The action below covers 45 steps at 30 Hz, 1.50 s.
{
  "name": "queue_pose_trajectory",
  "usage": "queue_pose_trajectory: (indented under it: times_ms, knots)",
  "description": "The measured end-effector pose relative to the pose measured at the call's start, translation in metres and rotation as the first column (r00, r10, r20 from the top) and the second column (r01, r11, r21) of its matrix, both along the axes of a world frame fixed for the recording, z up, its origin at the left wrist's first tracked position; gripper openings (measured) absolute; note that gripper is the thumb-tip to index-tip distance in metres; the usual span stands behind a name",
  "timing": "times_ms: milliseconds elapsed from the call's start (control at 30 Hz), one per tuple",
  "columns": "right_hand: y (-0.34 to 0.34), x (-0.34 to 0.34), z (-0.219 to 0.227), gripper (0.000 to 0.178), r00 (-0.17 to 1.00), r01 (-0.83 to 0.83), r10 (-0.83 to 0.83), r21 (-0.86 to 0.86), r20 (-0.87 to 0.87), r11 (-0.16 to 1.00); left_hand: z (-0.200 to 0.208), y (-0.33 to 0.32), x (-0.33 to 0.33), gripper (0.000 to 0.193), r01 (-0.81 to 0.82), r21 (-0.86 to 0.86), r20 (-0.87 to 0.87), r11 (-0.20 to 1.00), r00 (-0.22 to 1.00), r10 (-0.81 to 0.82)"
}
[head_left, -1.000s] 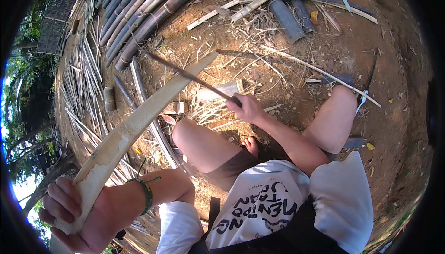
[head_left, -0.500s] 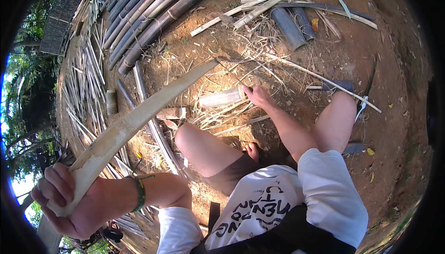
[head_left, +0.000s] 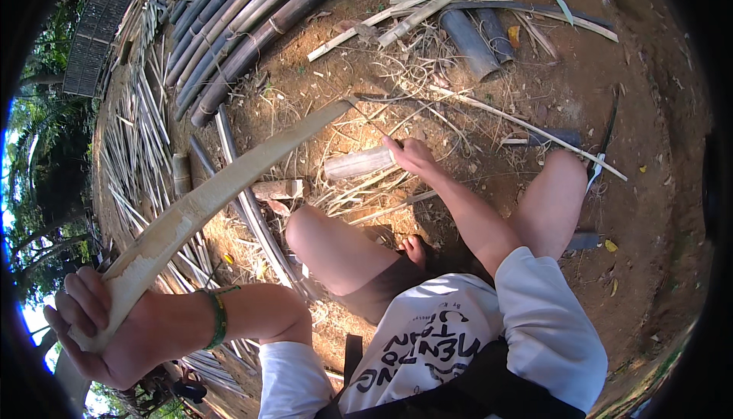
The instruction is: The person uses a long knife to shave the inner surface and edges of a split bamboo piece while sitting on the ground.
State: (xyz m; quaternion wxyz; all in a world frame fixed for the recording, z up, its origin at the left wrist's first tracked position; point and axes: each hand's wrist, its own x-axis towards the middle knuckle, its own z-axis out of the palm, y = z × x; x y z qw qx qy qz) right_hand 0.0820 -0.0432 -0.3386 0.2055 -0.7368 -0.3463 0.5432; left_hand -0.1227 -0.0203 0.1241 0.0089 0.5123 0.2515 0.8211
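Note:
My left hand (head_left: 103, 320) is raised at the far left, fingers wrapped round the near end of a long pale bamboo strip (head_left: 221, 194). The strip slants up and away to the right, and its tip lies near my right hand. Between my legs, my right hand (head_left: 414, 156) is closed beside the right end of a short pale bamboo piece (head_left: 357, 163). A thin dark line runs from its fingers to the strip's tip; whether it is a blade seen edge-on or a sliver, I cannot tell.
Long dark bamboo poles (head_left: 263, 33) lie at the far left, with a heap of thin strips (head_left: 145, 129) beside them. Short dark bamboo tubes (head_left: 469, 48) and split lengths (head_left: 450, 3) lie at the back. A cut wooden block (head_left: 279, 190) sits by my left knee, shavings around it.
The strip's tip and my right hand have shifted slightly left in view. Both hands keep their grip, and the strip keeps nearly the same slant.

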Motion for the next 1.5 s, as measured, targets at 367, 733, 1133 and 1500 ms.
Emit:
queue_pose_trajectory:
  times_ms: [367,733,1133,1500]
  knots:
    - [-0.052,-0.054,0.059,0.057,0.99,0.13,-0.073,0.579,-0.12,0.805,0.014,0.025,-0.028,0.031,0.12,-0.077,-0.017,0.99,0.992,-0.122]
    - [-0.043,-0.042,0.014,0.064,0.999,0.038,-0.047,0.509,0.005,0.86,0.012,0.027,-0.028,0.039,0.207,-0.074,-0.13,0.975,0.968,-0.216]
    - [-0.019,0.0,-0.073,0.077,0.984,0.067,-0.097,0.195,0.152,0.979,0.017,0.037,-0.022,0.034,0.295,-0.086,0.037,0.952,0.956,-0.292]
    - [-0.036,-0.012,0.035,0.075,0.996,0.081,-0.07,0.296,-0.046,0.952,0.022,0.053,-0.029,0.016,0.818,-0.183,-0.061,0.546,0.544,-0.837]
